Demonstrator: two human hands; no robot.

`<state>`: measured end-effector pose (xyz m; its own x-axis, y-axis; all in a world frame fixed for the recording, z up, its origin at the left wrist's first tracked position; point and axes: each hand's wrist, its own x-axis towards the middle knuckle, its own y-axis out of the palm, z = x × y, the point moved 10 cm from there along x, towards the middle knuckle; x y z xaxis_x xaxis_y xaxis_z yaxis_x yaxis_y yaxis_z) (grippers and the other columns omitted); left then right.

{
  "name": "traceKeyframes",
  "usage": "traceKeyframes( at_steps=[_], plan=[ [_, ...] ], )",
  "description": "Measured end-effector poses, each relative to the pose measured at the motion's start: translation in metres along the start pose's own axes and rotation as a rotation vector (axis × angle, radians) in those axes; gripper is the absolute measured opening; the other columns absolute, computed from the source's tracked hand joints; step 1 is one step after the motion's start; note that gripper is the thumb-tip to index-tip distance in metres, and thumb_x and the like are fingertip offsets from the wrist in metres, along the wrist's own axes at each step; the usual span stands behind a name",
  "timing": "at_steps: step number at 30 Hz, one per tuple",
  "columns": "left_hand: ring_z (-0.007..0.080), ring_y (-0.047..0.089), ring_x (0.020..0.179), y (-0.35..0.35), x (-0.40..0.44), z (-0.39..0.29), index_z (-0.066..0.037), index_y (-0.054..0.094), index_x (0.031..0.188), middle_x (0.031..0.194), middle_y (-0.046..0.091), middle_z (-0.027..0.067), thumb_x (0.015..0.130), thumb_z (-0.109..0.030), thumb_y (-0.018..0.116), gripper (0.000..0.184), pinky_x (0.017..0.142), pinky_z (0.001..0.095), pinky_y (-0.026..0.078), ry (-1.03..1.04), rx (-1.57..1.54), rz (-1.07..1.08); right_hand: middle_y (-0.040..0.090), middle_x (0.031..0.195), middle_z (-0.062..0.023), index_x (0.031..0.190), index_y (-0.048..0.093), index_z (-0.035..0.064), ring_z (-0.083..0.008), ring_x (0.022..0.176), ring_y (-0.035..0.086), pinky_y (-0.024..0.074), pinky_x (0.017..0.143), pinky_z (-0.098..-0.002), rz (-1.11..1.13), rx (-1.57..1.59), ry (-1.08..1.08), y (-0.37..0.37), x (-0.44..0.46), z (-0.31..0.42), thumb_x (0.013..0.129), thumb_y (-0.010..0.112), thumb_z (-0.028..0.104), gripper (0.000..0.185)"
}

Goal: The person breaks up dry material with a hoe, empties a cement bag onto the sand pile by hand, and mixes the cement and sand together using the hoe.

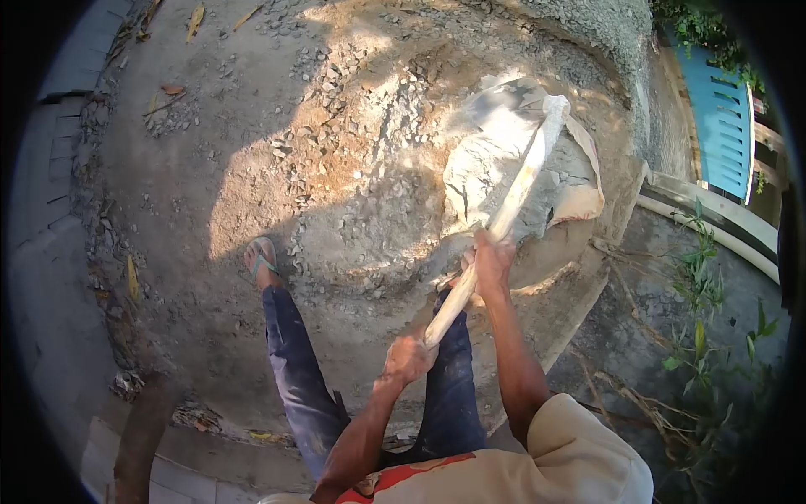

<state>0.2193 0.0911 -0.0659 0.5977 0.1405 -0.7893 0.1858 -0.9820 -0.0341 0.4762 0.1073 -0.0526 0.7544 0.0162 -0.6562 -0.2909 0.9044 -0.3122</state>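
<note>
A long pale wooden handle (522, 181) runs from lower left to upper right in front of my body. Its lower end is in my left hand (409, 359), fingers wrapped round it. Higher up, my right hand (493, 260) also grips the handle. At the far end the tool has a grey, dusty head (504, 102), whose blade lies at the top edge of an opened sack. Grey powder (487, 172) fills this torn sack (585, 202), which lies on the ground just beyond my right hand.
Broken stones (332, 80) and gravel spread over the dirt ground. My sandalled foot (261, 252) stands at the left. A gravel heap (600, 29) rises at the top right, near a blue slatted panel (714, 118). Plants (701, 269) and a pipe (714, 231) are at the right.
</note>
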Motion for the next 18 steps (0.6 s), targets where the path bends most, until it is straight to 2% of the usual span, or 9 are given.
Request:
traceKeyframes(
  at_steps=[1, 3, 5, 7, 9, 12, 13, 14, 18],
  plan=[
    [0.0469, 0.069, 0.093, -0.011, 0.014, -0.004, -0.007, 0.061, 0.124, 0.099, 0.071, 0.0271, 0.089, -0.031, 0.070, 0.044, 0.082, 0.0539, 0.055, 0.004, -0.005, -0.003, 0.047, 0.072, -0.0063, 0.105, 0.040, 0.0048, -0.0164, 0.044, 0.049, 0.0426, 0.036, -0.0354, 0.002, -0.004, -0.006, 0.004, 0.012, 0.004, 0.090, 0.063, 0.005, 0.028],
    [0.0448, 0.070, 0.095, -0.025, 0.031, -0.006, -0.006, 0.062, 0.124, 0.102, 0.072, 0.0260, 0.087, -0.033, 0.072, 0.047, 0.084, 0.0522, 0.055, 0.019, 0.018, 0.045, 0.049, 0.065, -0.0044, 0.099, 0.048, 0.0032, -0.0161, 0.046, 0.050, 0.0433, 0.038, -0.0355, -0.128, -0.060, 0.044, -0.006, 0.034, -0.008, 0.091, 0.067, 0.008, 0.021],
    [0.0438, 0.070, 0.096, -0.024, 0.019, 0.021, -0.007, 0.062, 0.124, 0.103, 0.072, 0.0255, 0.086, -0.035, 0.073, 0.048, 0.085, 0.0517, 0.055, -0.012, 0.010, 0.031, 0.049, 0.065, -0.0044, 0.097, 0.048, 0.0028, -0.0168, 0.047, 0.051, 0.0440, 0.039, -0.0359, -0.107, -0.100, 0.071, 0.000, 0.041, -0.053, 0.090, 0.067, 0.009, 0.021],
    [0.0430, 0.069, 0.101, -0.027, -0.008, 0.029, -0.010, 0.062, 0.127, 0.104, 0.072, 0.0252, 0.087, -0.038, 0.072, 0.050, 0.089, 0.0513, 0.054, -0.127, -0.007, 0.028, 0.049, 0.064, -0.0044, 0.095, 0.049, 0.0025, -0.0176, 0.047, 0.052, 0.0448, 0.040, -0.0362, -0.095, -0.141, 0.107, -0.003, 0.030, -0.089, 0.090, 0.068, 0.010, 0.020],
    [0.0433, 0.069, 0.101, -0.019, -0.019, 0.046, -0.011, 0.063, 0.127, 0.104, 0.072, 0.0254, 0.087, -0.038, 0.072, 0.049, 0.088, 0.0511, 0.055, -0.145, -0.001, 0.010, 0.049, 0.067, -0.0048, 0.097, 0.048, 0.0033, -0.0184, 0.047, 0.052, 0.0460, 0.042, -0.0369, -0.053, -0.012, 0.217, 0.000, 0.017, -0.118, 0.091, 0.068, 0.010, 0.022],
    [0.0448, 0.069, 0.101, -0.010, -0.033, 0.061, -0.011, 0.064, 0.127, 0.105, 0.072, 0.0258, 0.090, -0.039, 0.070, 0.047, 0.088, 0.0514, 0.055, -0.182, -0.039, -0.002, 0.051, 0.072, -0.0056, 0.104, 0.045, 0.0054, -0.0181, 0.047, 0.051, 0.0463, 0.042, -0.0372, -0.030, -0.019, 0.255, 0.009, -0.005, -0.115, 0.093, 0.069, 0.010, 0.027],
    [0.0435, 0.070, 0.098, -0.007, -0.038, 0.059, -0.008, 0.064, 0.124, 0.104, 0.072, 0.0246, 0.088, -0.035, 0.072, 0.045, 0.086, 0.0499, 0.056, -0.144, -0.085, -0.037, 0.052, 0.077, -0.0061, 0.111, 0.040, 0.0085, -0.0173, 0.047, 0.050, 0.0456, 0.042, -0.0366, -0.019, -0.012, 0.294, 0.013, -0.016, -0.109, 0.094, 0.068, 0.007, 0.033],
    [0.0423, 0.071, 0.096, -0.007, -0.040, 0.057, -0.006, 0.064, 0.121, 0.103, 0.073, 0.0235, 0.087, -0.030, 0.074, 0.043, 0.084, 0.0484, 0.056, -0.101, -0.130, -0.076, 0.052, 0.077, -0.0061, 0.111, 0.040, 0.0085, -0.0173, 0.047, 0.050, 0.0456, 0.042, -0.0366, -0.010, -0.011, 0.292, 0.015, -0.018, -0.108, 0.094, 0.068, 0.007, 0.033],
    [0.0416, 0.072, 0.095, -0.013, -0.025, 0.056, -0.005, 0.062, 0.121, 0.101, 0.073, 0.0235, 0.087, -0.026, 0.074, 0.041, 0.082, 0.0472, 0.057, -0.198, 0.041, -0.041, 0.052, 0.080, -0.0054, 0.115, 0.037, 0.0105, -0.0156, 0.048, 0.050, 0.0446, 0.041, -0.0359, 0.113, 0.066, 0.236, 0.041, -0.015, -0.084, 0.095, 0.066, 0.001, 0.036]
  ],
)
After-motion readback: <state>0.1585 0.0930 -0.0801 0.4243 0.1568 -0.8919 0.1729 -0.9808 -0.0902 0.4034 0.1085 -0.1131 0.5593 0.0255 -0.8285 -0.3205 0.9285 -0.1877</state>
